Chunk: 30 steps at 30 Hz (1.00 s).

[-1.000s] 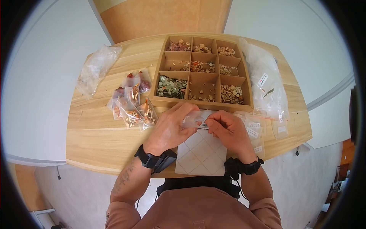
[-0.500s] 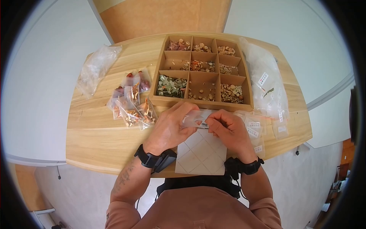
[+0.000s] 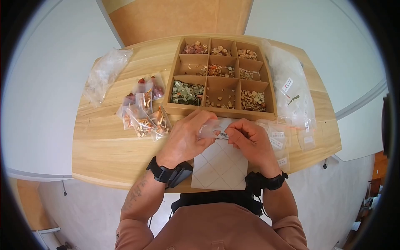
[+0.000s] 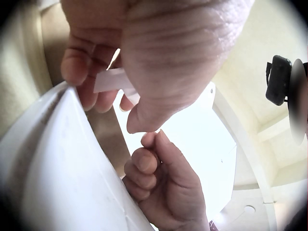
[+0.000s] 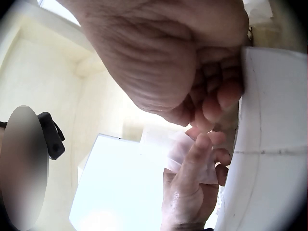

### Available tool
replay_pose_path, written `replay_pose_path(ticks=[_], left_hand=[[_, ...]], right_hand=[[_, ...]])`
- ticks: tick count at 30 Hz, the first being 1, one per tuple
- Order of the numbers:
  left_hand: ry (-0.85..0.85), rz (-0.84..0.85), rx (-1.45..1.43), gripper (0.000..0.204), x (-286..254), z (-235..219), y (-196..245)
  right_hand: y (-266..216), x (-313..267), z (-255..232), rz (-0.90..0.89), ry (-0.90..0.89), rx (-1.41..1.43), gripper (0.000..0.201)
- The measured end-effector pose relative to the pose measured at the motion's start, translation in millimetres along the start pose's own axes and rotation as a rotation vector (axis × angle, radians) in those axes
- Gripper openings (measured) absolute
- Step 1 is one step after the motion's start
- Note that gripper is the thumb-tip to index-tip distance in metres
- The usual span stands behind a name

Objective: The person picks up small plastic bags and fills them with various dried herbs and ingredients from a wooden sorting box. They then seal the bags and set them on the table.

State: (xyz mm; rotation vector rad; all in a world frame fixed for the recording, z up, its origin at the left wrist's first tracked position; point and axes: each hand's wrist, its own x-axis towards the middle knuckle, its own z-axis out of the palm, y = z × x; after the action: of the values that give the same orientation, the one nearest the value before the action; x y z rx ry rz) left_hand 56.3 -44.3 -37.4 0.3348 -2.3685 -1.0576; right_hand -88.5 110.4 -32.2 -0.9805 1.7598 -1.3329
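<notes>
A small clear plastic bag (image 3: 209,129) with a printed label is stretched between both hands, in front of the wooden compartment box (image 3: 221,112). My left hand (image 3: 183,137) grips its left side, with part of the bag (image 4: 111,79) showing between thumb and fingers in the left wrist view. At the labelled right end, my right hand (image 3: 255,145) pinches the edge between thumb and curled forefinger. The fingertips of the two hands nearly meet. Beneath them lies a pale sheet with diamond lines (image 3: 219,166).
Dried herbs and slices fill the box's compartments unevenly, green leaves (image 3: 187,93) at front left. Several filled bags (image 3: 143,125) lie to the left, beyond them a crumpled clear bag (image 3: 106,75). On the right are a large clear bag (image 3: 291,83) and labelled flat bags (image 3: 277,139).
</notes>
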Motion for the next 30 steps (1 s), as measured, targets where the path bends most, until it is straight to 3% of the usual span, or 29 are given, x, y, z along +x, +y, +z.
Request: replay_pose_path(ticks=[30], left_hand=[[0.0, -0.012, 0.001, 0.037, -3.3, 0.1, -2.6]], right_hand=[[4.4, -4.3, 0.3, 0.007, 0.029, 0.049, 0.016]])
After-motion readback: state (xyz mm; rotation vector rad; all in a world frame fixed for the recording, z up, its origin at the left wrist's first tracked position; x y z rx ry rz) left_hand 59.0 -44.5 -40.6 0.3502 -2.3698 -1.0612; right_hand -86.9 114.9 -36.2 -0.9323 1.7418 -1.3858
